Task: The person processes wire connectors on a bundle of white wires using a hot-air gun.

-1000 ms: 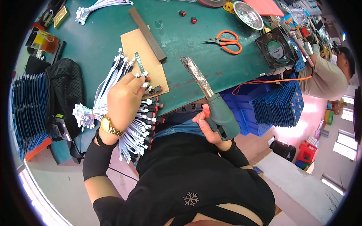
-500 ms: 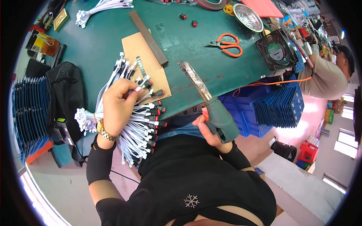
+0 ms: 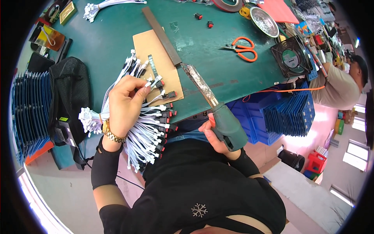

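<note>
My left hand is closed in a pinch on a white cable end above the cardboard sheet. Close to its fingertips are a narrow dark strip and a small black-and-red switch. Below that hand spreads a thick bundle of white cables, many ending in black-and-red switches. My right hand grips the green handle of a large soldering iron. Its metal shaft points up and left, with the tip close to the end of a brown bar; whether they touch I cannot tell.
Orange-handled scissors, a round metal dish and a black fan lie on the green table. A black mesh bag is at left. A blue crate stands at right, with another person beyond.
The view has shifted slightly, so the table appears further right. Relative to the table, the soldering iron's tip has come closer to the bar's end. My left hand keeps its pinch.
</note>
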Demonstrator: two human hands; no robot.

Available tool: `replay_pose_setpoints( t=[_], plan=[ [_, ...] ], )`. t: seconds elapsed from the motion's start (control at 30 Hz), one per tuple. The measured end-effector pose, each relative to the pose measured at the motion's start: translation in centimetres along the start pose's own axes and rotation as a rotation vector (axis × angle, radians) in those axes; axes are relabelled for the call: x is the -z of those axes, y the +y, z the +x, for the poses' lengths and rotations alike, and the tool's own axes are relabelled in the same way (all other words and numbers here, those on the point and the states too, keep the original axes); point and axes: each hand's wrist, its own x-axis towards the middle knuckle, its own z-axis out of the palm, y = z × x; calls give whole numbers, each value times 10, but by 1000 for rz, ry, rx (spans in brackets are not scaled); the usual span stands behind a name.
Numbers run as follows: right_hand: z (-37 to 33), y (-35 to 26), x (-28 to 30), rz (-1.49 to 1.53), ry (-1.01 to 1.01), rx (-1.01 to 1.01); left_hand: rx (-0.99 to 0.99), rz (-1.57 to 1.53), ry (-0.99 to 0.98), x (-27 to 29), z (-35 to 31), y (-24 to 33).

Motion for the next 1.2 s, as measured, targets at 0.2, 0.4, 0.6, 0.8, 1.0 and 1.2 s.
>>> replay_pose_setpoints(
  t=[0.2, 0.4, 0.6, 0.8, 1.0, 1.2],
  plan=[
    [0, -1, -3, 18, -10, -12, 23, 140, -14, -1, 1, 6],
    [3, -8, -4, 10, -37, 36, 41, 190, -62, 1, 0, 4],
    [4, -2, -6, 32, -62, 89, 68, 179, -114, 3, 2, 7],
    [-2, 4, -7, -8, -94, 55, -3, 247, -135, 3, 1, 11],
    [3, -12, -8, -41, -131, 49, -6, 345, -132, 0, 2, 10],
    [4, -23, -8, -137, -188, 14, 6, 317, -134, 0, 3, 10]
  ],
)
